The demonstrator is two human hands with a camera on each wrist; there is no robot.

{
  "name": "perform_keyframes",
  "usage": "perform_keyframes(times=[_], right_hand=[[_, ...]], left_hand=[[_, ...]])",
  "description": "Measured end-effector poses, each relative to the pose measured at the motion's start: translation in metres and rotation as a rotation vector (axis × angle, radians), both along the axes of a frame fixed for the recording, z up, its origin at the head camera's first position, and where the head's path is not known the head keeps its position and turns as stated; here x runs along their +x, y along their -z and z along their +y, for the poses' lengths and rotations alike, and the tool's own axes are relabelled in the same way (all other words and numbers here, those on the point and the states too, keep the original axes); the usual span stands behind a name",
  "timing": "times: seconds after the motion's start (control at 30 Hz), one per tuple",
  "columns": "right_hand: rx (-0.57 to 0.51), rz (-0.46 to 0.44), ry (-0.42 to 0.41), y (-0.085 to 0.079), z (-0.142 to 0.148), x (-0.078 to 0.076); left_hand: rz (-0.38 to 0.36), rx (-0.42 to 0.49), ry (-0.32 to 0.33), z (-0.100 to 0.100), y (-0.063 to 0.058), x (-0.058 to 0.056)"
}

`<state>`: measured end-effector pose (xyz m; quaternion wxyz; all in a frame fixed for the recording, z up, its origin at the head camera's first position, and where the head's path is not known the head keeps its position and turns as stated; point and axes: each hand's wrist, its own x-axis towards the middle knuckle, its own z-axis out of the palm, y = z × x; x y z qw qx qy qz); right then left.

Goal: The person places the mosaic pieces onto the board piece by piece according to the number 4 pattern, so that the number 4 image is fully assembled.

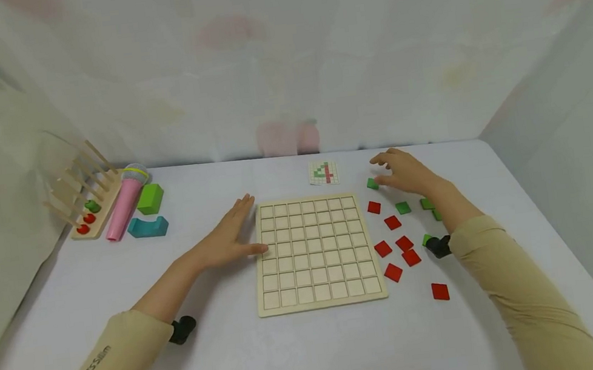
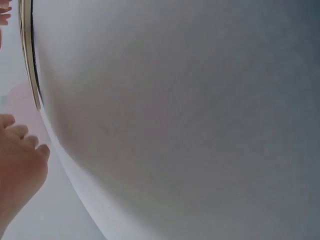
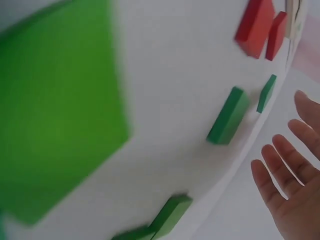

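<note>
A pale wooden grid board (image 1: 318, 309) lies flat on the white table. My left hand (image 1: 228, 238) is at its left edge, with the thumb over the rim and the fingers extended along the side. Beyond the board's far right corner hovers my right hand (image 1: 405, 174), fingers spread and loosely bent in the right wrist view, holding nothing. Close by its thumb is a green square tile (image 1: 372, 183). Several red tiles (image 1: 392, 223) and green tiles (image 1: 403, 208) are scattered between the board and the right forearm.
Behind the board lies a small pattern card (image 1: 324, 172) with green and red squares. At the far left are a pegged wooden stand (image 1: 94, 223), a pink toy microphone (image 1: 125, 204), a green block (image 1: 150, 199) and a teal curved block (image 1: 149, 227). Fabric walls enclose the table.
</note>
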<state>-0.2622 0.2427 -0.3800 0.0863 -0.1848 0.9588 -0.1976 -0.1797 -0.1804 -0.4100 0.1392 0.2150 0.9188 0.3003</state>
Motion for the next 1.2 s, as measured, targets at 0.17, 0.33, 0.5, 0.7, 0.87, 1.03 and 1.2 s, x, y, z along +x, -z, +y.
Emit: perform_keyframes(times=[0.17,0.33,0.5,0.7,0.87,1.03,1.2], right_hand=[[-0.081,-0.084,0.019,0.002,-0.007,-0.008],[-0.101,-0.171,0.062,0.005,-0.01,-0.011],[-0.102,-0.195,0.074,0.007,-0.009,-0.013],[-0.117,-0.194,0.072,0.011,-0.01,-0.014],[-0.128,-0.184,0.06,0.014,-0.009,-0.013],[-0.117,-0.165,0.069,0.014,-0.009,-0.013],[-0.106,-0.169,0.103,0.013,-0.011,-0.012]], left_hand=[[-0.066,0.008,0.039,-0.003,0.004,0.0],[-0.077,-0.021,0.102,-0.002,0.008,0.002],[-0.074,-0.042,0.128,0.0,0.007,0.004],[-0.058,-0.073,0.128,0.001,0.006,0.007],[-0.039,-0.091,0.126,0.0,0.007,0.007],[-0.03,-0.092,0.127,0.0,0.008,0.006],[-0.031,-0.096,0.13,0.0,0.007,0.006]])
